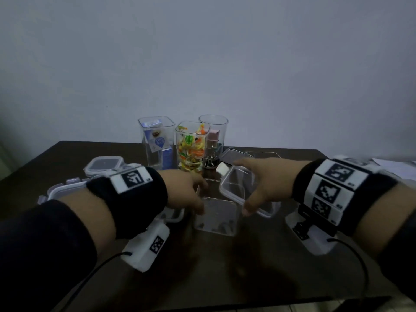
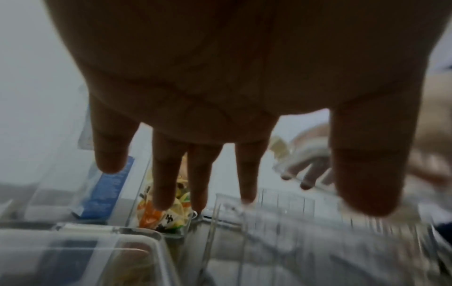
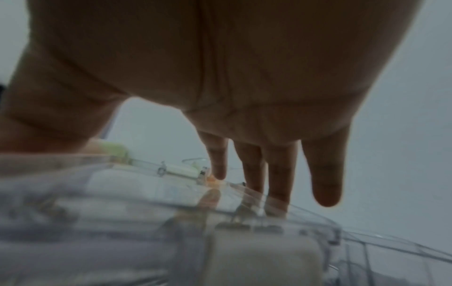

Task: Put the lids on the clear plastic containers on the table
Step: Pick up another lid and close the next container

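A clear square container [image 1: 216, 219] stands open at the table's middle, with small dark bits at its bottom; in the left wrist view the container [image 2: 305, 241] is blurred. My left hand [image 1: 201, 198] reaches down at its left rim with straight fingers [image 2: 247, 174], thumb and index tips at the rim. My right hand [image 1: 242, 188] grips a clear lid [image 1: 238, 190] with a white latch [image 1: 221, 169], thumb on the near edge and fingers on the far edge. The lid hangs tilted just above the container's right side. The right wrist view shows the lid [image 3: 146, 203] under the palm.
Three tall open containers stand at the back: one with a blue box [image 1: 157, 143], one with coloured sweets [image 1: 191, 147], a round one [image 1: 213, 136]. Two lids [image 1: 104, 164] [image 1: 60, 192] lie left. Another lid [image 1: 231, 154] lies behind my right hand. Papers [image 1: 394, 163] are far right.
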### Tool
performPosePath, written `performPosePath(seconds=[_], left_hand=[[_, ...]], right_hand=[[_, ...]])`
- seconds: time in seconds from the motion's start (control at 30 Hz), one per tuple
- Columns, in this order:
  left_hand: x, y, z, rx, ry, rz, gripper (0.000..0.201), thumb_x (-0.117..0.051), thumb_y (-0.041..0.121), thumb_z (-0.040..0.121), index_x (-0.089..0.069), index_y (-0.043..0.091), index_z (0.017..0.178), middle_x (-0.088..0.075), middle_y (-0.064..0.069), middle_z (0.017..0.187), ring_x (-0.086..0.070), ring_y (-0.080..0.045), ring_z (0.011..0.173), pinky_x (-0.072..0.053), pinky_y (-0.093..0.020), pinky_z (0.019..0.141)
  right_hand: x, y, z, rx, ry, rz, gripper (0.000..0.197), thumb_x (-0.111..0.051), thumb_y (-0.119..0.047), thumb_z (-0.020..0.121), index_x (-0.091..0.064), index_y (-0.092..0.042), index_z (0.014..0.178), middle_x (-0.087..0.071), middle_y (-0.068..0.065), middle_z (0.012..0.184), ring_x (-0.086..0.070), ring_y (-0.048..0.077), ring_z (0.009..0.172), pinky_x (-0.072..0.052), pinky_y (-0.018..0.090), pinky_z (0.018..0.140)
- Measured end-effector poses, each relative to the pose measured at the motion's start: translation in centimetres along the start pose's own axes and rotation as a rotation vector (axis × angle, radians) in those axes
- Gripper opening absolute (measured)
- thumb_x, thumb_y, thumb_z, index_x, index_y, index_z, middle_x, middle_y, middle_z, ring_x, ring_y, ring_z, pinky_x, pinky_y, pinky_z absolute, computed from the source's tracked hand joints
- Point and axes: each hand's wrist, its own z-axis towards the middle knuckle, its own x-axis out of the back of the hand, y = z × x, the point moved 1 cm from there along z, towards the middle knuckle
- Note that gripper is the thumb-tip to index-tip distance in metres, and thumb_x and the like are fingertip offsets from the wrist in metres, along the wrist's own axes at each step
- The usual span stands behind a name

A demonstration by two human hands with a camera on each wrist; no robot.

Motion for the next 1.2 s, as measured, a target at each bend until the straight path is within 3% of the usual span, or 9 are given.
performPosePath(seconds=[0.07,0.2,0.3,0.47,0.57,0.67,0.83,0.97,1.2], left_hand=[[1.1,-0.5,0.0,0.027,0.107,-0.231,0.045,-0.061,0.028,0.086,-0.051,0.021,0.129,-0.057,-0.003,0.132,-0.057,-0.022,0.115,-0.047,-0.035,0.098],[1.6,0.0,0.4,0.078,0.167,-0.649,0.033,-0.062,0.024,0.088,-0.061,0.006,0.116,-0.065,-0.014,0.119,-0.064,-0.029,0.104,-0.056,-0.033,0.077],[0.6,0.2,1.1,0.097,0.1,-0.551,0.035,-0.064,0.022,0.087,-0.061,0.008,0.119,-0.068,-0.012,0.113,-0.067,-0.023,0.093,-0.056,-0.038,0.087],[0.2,0.7,1.3,0.122,0.033,-0.394,0.033,-0.065,0.019,0.085,-0.063,0.016,0.118,-0.068,-0.008,0.105,-0.069,-0.023,0.093,-0.059,-0.03,0.068],[0.0,0.6,1.5,0.129,0.035,-0.364,0.037,-0.065,0.018,0.085,-0.061,0.014,0.122,-0.067,-0.008,0.111,-0.068,-0.022,0.094,-0.059,-0.033,0.08],[-0.2,0.6,1.7,0.137,0.042,-0.43,0.038,-0.06,0.013,0.088,-0.057,0.008,0.126,-0.065,-0.012,0.118,-0.064,-0.02,0.087,-0.056,-0.03,0.08],[-0.2,0.6,1.7,0.131,0.033,-0.497,0.044,-0.064,0.023,0.088,-0.052,0.023,0.131,-0.062,-0.007,0.12,-0.065,-0.023,0.093,-0.058,-0.031,0.066],[-0.3,0.9,1.7,0.168,0.001,-0.582,0.039,-0.063,0.018,0.089,-0.054,0.015,0.127,-0.063,-0.016,0.119,-0.065,-0.033,0.105,-0.054,-0.046,0.09],[-0.8,0.6,1.5,0.189,-0.003,-0.732,0.037,-0.061,0.01,0.09,-0.053,0.011,0.125,-0.063,-0.014,0.106,-0.06,-0.028,0.085,-0.053,-0.043,0.085]], right_hand=[[-0.4,-1.0,0.4,0.034,-0.029,-0.043,0.108,-0.082,-0.043,0.062,-0.018,-0.035,0.148,-0.047,0.003,0.139,-0.05,0.023,0.12,-0.048,0.037,0.097],[-1.2,-3.2,1.6,0.106,-0.042,-0.175,0.107,-0.081,-0.05,0.059,-0.024,-0.03,0.147,-0.044,0.0,0.14,-0.049,0.02,0.121,-0.047,0.038,0.098],[-1.6,-4.2,2.4,0.136,-0.035,-0.201,0.105,-0.081,-0.049,0.061,-0.026,-0.023,0.147,-0.046,0.001,0.141,-0.049,0.021,0.123,-0.045,0.036,0.101],[-1.7,-3.5,2.7,0.137,-0.035,-0.115,0.109,-0.079,-0.055,0.06,-0.023,-0.027,0.149,-0.04,-0.002,0.148,-0.044,0.019,0.13,-0.039,0.037,0.107],[-1.3,-1.8,2.3,0.021,0.029,-0.029,0.099,-0.068,-0.064,0.068,-0.023,-0.027,0.148,-0.041,0.001,0.149,-0.043,0.021,0.132,-0.037,0.036,0.108],[-1.3,-0.3,2.0,-0.12,0.062,-0.036,0.075,-0.059,-0.056,0.082,-0.035,-0.019,0.143,-0.051,0.009,0.137,-0.053,0.024,0.12,-0.043,0.031,0.097],[-2.6,0.4,2.8,-0.164,0.01,0.218,0.047,-0.065,-0.021,0.086,-0.052,-0.008,0.128,-0.066,0.012,0.11,-0.068,0.025,0.087,-0.058,0.038,0.082],[-3.3,1.0,3.3,-0.167,0.073,0.426,0.027,-0.066,-0.007,0.083,-0.062,-0.008,0.11,-0.069,0.014,0.091,-0.07,0.031,0.079,-0.059,0.045,0.076],[-4.2,1.5,3.1,-0.179,0.073,0.643,0.033,-0.063,-0.003,0.084,-0.055,-0.016,0.113,-0.062,0.008,0.075,-0.056,0.017,0.055,-0.05,0.03,0.046]])
